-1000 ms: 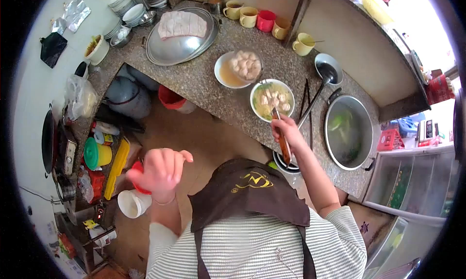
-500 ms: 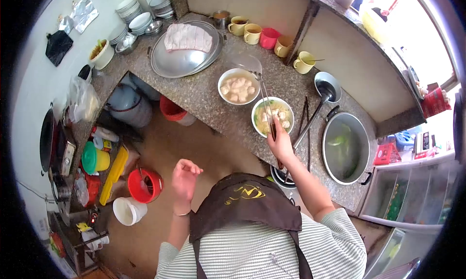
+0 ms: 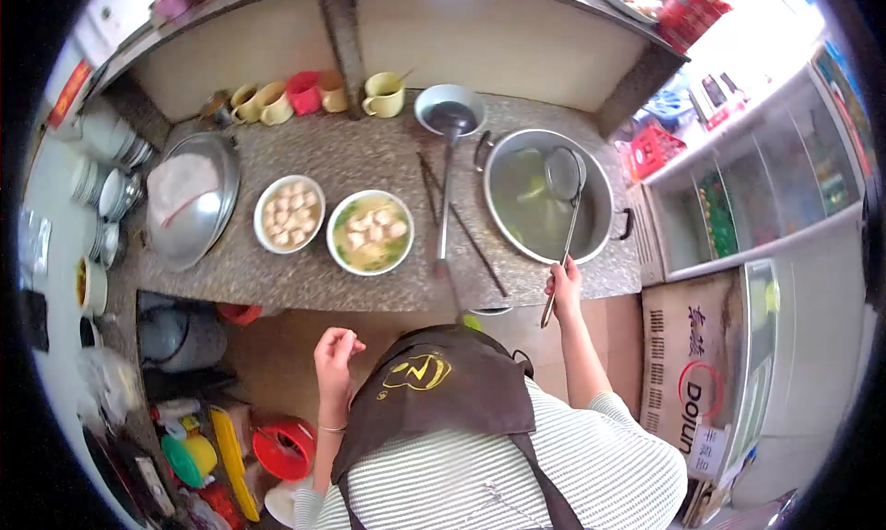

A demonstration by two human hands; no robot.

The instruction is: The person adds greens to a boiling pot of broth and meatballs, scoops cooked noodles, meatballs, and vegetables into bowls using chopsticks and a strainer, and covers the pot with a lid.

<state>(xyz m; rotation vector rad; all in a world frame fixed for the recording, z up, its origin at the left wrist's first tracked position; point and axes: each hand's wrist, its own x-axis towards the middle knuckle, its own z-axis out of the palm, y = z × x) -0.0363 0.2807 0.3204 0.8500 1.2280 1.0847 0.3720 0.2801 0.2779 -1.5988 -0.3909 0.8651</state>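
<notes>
My right hand point(image 3: 564, 285) grips the handle of a long strainer point(image 3: 562, 173), whose round head is over the large pot point(image 3: 613, 216) of greenish liquid. Raised in front of the counter's edge, my left hand point(image 3: 338, 353) has its fingers curled together; whether anything is between them is too small to tell. Two white bowls stand side by side: a bowl of pale meatballs point(image 3: 289, 214) on the left, and a bowl of soup with greens and meatballs point(image 3: 370, 233) on the right. A ladle point(image 3: 449, 161) rests in a metal bowl point(image 3: 477, 101) beside the pot.
Dark chopsticks point(image 3: 475, 246) lie on the counter point(image 3: 351, 145) left of the pot. Several cups, including a red cup point(image 3: 303, 93), line the back. A metal lid point(image 3: 192, 230) bearing pale meat is at left. Below stands a red bucket point(image 3: 283, 445). A glass-fronted cabinet point(image 3: 729, 193) is at right.
The view has turned right. My right hand has moved the strainer from the bowls to the pot. Meatballs went from the strainer into the left bowl. My left hand's fingers have drawn together.
</notes>
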